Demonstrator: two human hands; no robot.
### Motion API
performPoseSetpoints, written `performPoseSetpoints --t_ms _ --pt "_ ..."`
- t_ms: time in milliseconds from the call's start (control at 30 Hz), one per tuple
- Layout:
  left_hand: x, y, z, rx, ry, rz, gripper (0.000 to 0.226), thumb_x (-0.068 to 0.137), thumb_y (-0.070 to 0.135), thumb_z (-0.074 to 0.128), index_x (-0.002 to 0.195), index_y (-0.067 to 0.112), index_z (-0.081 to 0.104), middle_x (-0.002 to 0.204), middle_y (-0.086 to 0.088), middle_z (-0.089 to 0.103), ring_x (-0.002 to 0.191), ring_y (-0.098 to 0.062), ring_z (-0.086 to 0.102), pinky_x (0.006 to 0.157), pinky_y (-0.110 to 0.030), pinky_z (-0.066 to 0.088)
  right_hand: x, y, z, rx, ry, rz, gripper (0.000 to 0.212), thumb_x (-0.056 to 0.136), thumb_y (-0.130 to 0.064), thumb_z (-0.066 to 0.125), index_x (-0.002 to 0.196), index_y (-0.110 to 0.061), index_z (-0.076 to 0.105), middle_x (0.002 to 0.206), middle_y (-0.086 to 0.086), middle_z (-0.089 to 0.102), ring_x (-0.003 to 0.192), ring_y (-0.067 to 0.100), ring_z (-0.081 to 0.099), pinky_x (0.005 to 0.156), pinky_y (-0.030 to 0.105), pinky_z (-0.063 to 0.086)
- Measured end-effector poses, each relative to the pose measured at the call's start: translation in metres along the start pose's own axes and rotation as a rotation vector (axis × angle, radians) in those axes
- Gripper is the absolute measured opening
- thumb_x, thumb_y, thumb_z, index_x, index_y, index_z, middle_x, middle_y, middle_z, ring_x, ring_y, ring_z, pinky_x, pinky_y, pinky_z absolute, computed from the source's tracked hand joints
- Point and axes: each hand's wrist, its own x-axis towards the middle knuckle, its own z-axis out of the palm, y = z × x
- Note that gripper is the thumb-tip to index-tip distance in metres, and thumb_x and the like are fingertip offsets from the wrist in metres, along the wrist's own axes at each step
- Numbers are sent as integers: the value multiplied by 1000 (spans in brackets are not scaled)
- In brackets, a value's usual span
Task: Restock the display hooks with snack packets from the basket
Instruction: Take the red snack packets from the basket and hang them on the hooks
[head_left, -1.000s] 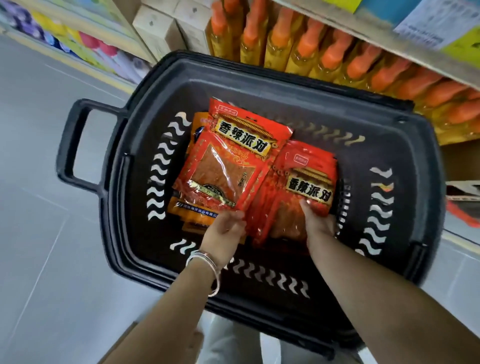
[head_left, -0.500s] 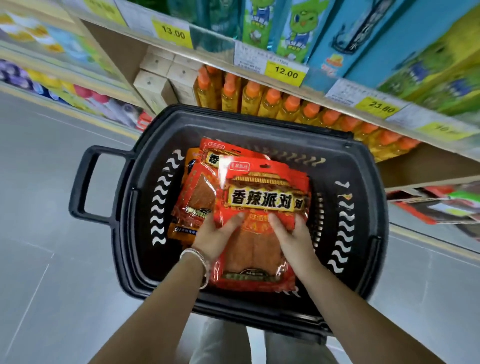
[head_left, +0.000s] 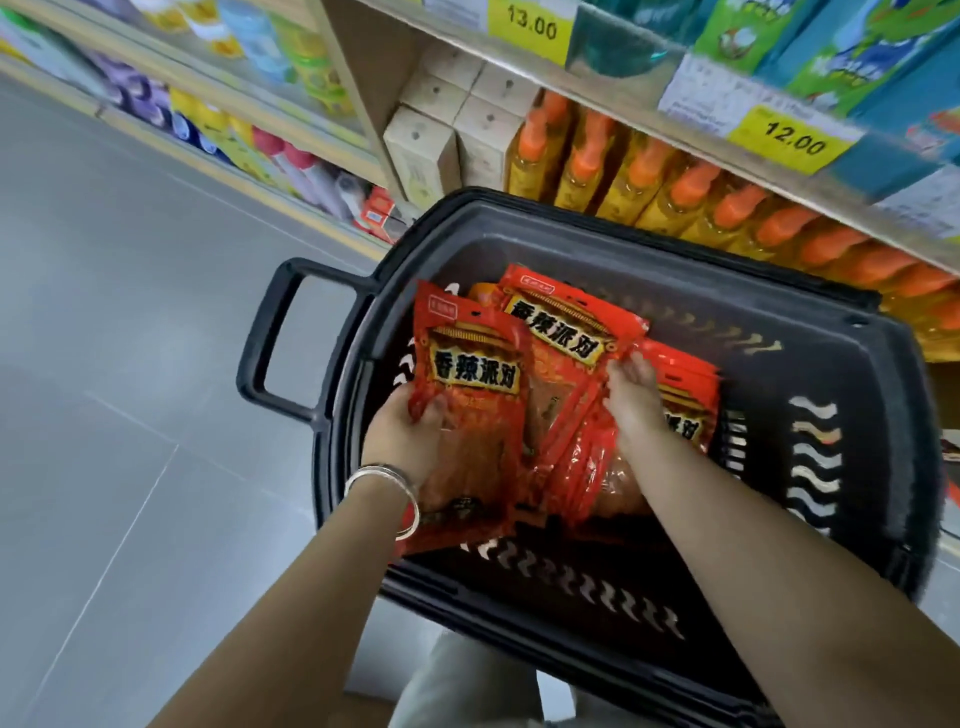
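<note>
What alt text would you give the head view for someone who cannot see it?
A person's left hand grips a red snack packet over a black basket while the right hand reaches into the red packets stacked inside. A row of orange-capped bottles stands behind the basket.

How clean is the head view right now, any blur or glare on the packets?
Head view: front packet in the left hand reads sharp, faint sheen only; shelf tags at upper right smear with motion blur; wide-angle lens bows the basket rim.
</note>
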Motion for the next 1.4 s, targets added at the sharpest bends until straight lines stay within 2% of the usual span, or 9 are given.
performPoseSetpoints --t_ms 133,300,567,833,933,1067,1200,1300,1400 --pt "1 -1 4 -72 -22 -29 13 90 34 56 78 33 61 70 10 68 70 -15 67 69 -36 57 13 -11 11 -80 -3 60 59 89 -38 63 141 -28 37 142 2 44 124 27 48 106 44 38" --pt "-4 15 -1 -117 -66 -5 14 87 24 58 74 29 61 53 11 59 41 -3 51 42 -18 43 -12 -11 -6 -42 24 0 22 84 -46 64 81 -27 55 84 -5 59 81 17 56 77 35 46" --pt "-57 51 -10 -159 -133 33 22 83 52 61 81 30 65 73 14 70 74 -8 67 72 -28 50 -102 10 -90 161 47 -59 25 91 -11 60 114 -20 54 89 -2 64 69 7 65 54 21 55" --pt "-153 115 22 77 -243 459 19 95 34 48 85 19 56 63 7 53 53 -5 47 52 -22 39 -181 6 -185 136 135 -314 21 97 -30 50 106 -15 62 101 7 68 102 24 62 96 44 47" --pt "-206 138 45 63 -244 599 18 93 32 53 77 25 57 56 11 51 50 -1 46 50 -20 36 -211 5 -241 141 245 -449 14 98 -33 46 101 -25 58 99 -5 66 95 11 58 87 27 39" --pt "-291 168 89 -72 -117 757 26 92 35 55 67 28 53 51 19 46 47 8 49 50 -2 35 -254 9 -334 199 457 -581 37 100 -35 40 78 -7 54 67 1 53 68 14 50 66 29 37" --pt "-378 196 140 -165 -144 878 21 94 34 51 80 20 57 68 0 55 69 -18 52 56 -20 28 -295 10 -432 169 627 -764 15 101 -22 41 103 -14 53 86 -13 55 85 -4 46 76 3 32" --pt "-435 218 174 -249 -193 994 29 95 33 50 99 8 66 82 -13 64 83 -23 60 60 -17 30 -318 12 -503 73 681 -899 21 101 -19 41 109 -9 58 96 -4 60 92 3 50 82 15 36" --pt "-480 243 196 -261 -233 1116 17 95 35 49 89 25 62 77 3 63 74 -14 56 57 -16 31 -337 9 -567 62 760 -972 16 100 -18 42 106 -14 56 94 -8 60 91 7 52 79 21 35"
